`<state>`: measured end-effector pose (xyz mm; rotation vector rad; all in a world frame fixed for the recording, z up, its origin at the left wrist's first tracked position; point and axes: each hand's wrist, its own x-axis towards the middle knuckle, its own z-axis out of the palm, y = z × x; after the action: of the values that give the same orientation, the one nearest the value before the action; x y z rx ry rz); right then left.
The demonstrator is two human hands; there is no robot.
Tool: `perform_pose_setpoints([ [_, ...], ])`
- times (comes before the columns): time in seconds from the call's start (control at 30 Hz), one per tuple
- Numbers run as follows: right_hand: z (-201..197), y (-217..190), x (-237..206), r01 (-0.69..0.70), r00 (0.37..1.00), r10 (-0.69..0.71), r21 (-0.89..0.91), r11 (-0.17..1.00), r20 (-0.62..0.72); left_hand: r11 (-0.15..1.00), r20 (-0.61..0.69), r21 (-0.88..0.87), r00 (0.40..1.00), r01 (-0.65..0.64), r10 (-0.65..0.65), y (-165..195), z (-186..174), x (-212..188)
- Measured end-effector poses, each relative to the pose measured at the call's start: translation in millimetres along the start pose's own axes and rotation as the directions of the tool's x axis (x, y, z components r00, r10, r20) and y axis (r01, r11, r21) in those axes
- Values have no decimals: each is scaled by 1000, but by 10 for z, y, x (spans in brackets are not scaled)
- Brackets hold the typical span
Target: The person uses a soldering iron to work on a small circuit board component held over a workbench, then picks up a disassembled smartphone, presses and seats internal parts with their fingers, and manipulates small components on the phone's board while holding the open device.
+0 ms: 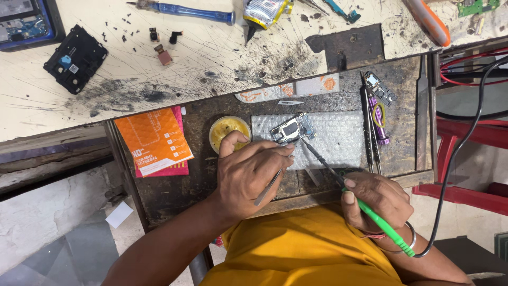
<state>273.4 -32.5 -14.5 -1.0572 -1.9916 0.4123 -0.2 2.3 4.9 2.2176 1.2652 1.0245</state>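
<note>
Two bare hands are at work over a small circuit board (290, 128) that lies on a sheet of bubble wrap (333, 139) on a dark, worn work surface (201, 175). Left hand (248, 172) is closed around a pair of metal tweezers (269, 186); the tweezer points, just beyond the fingertips, meet the near edge of the board, and the handle end trails back below the palm. Right hand (377, 197) is closed pen-fashion on the green handle of a soldering iron (354, 200). Its dark shaft runs up and away from that grip to the board's right corner, where the tip appears to touch. A black cable (459, 153) leaves the iron's rear end behind the wrist and loops away to the right.

Immediately beyond the left thumb sits a round tin of yellow flux (228, 132), touching or nearly touching the thumb. Further left of that grip lie orange packets (154, 142). Beyond the right hand's grip, past the bubble wrap's far edge, stand dark slim tools and a purple tool (379, 116) side by side. On the pale scratched bench top (211, 58) well beyond both hands rest a black phone frame (75, 58), a blue-handled screwdriver (185, 10) and small loose parts.
</note>
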Motion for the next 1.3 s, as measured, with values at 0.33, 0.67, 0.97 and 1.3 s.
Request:
perform_pose_setpoints([
  [0.33, 9, 12, -19, -13, 1000, 13, 11, 1000, -18, 1000, -5, -5, 1000, 10, -10, 2, 10, -9],
  [0.67, 8, 9, -18, -10, 1000, 10, -1, 1000, -10, 1000, -1, 5, 1000, 2, -2, 13, -6, 6],
  [0.97, 4, -10, -17, -25, 1000, 25, -15, 1000, -6, 1000, -15, 10, 1000, -8, 8, 13, 17, 2],
  [1.3, 38, 22, -32, -3, 1000, 3, 14, 1000, -23, 1000, -17, 20, 1000, 0, 1, 13, 16, -2],
])
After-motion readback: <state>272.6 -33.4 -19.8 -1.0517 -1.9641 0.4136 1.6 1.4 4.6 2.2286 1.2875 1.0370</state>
